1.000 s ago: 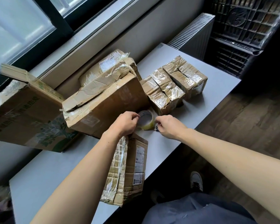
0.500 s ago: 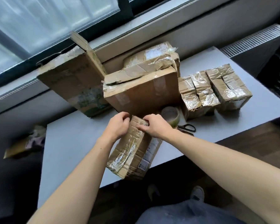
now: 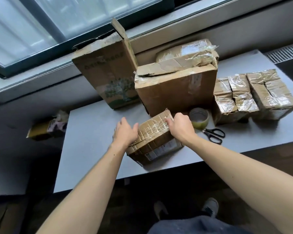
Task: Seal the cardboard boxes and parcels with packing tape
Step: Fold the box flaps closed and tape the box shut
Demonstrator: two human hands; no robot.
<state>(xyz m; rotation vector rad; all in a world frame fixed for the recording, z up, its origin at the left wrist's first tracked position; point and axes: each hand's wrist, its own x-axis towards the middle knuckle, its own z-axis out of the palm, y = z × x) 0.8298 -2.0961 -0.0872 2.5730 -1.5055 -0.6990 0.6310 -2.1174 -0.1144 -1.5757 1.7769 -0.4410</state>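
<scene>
A small taped cardboard parcel (image 3: 153,141) lies near the front of the grey table (image 3: 91,149). My left hand (image 3: 126,132) rests against its left end, fingers spread and fairly straight. My right hand (image 3: 181,125) grips its far right corner with curled fingers. A roll of clear packing tape (image 3: 199,118) stands just right of that hand. Black scissors (image 3: 214,134) lie in front of the roll.
Behind the parcel stand a large box (image 3: 174,92) with a wrapped parcel on top (image 3: 184,56), and a tall box with an open flap (image 3: 108,73). Three small taped boxes (image 3: 254,97) sit at the right. A box (image 3: 46,129) lies on the floor at left.
The view swung left and down. Both hands left the tape roll and took the small parcel, which now lies turned across the table. My left hand's fingers spread out.
</scene>
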